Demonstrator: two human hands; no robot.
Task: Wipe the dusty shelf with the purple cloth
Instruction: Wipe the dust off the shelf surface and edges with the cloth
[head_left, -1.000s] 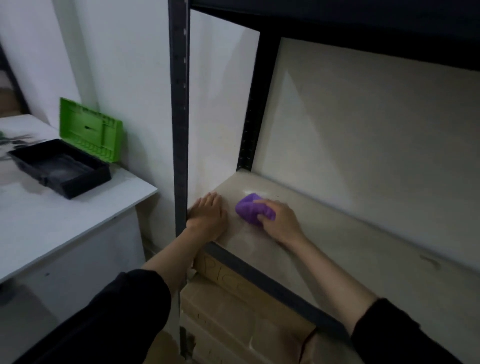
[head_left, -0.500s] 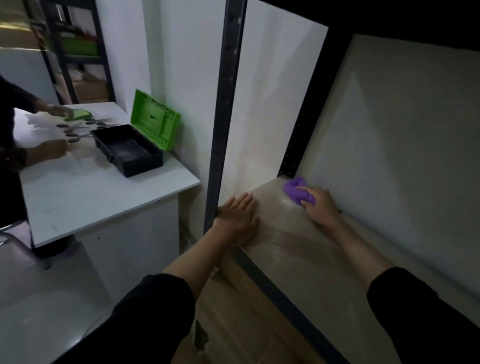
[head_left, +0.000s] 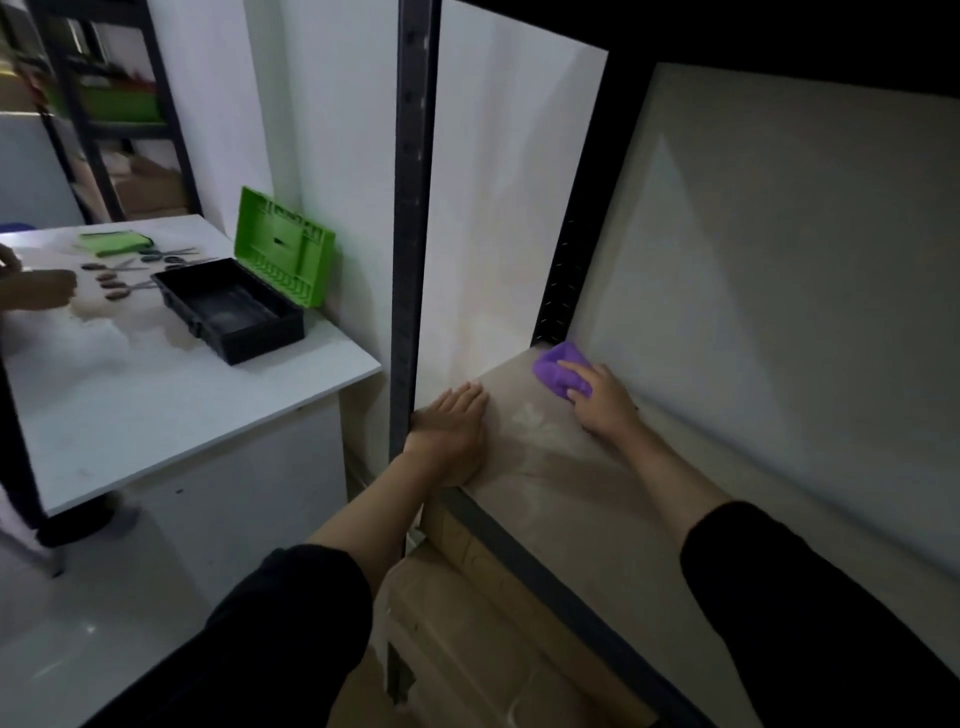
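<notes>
The pale, dusty shelf board (head_left: 566, 499) sits in a black metal rack, with lighter dust smears near its left end. A bunched purple cloth (head_left: 553, 370) lies in the shelf's back left corner, beside the rear post. My right hand (head_left: 597, 400) holds the cloth from the right, its fingers curled over the wad and pressing it down on the board. My left hand (head_left: 452, 431) rests flat on the shelf's front left corner, fingers straight, next to the front post (head_left: 410, 260).
A white table (head_left: 171, 395) stands left of the rack, carrying an open black toolbox with a green lid (head_left: 234, 306) and several scissors (head_left: 130, 270). Another person's hands (head_left: 36, 288) work at its far left. Cardboard boxes (head_left: 467, 613) sit under the shelf.
My right hand has slid the purple cloth from the front left part of the shelf back into the rear left corner. My left hand has stayed flat on the front corner.
</notes>
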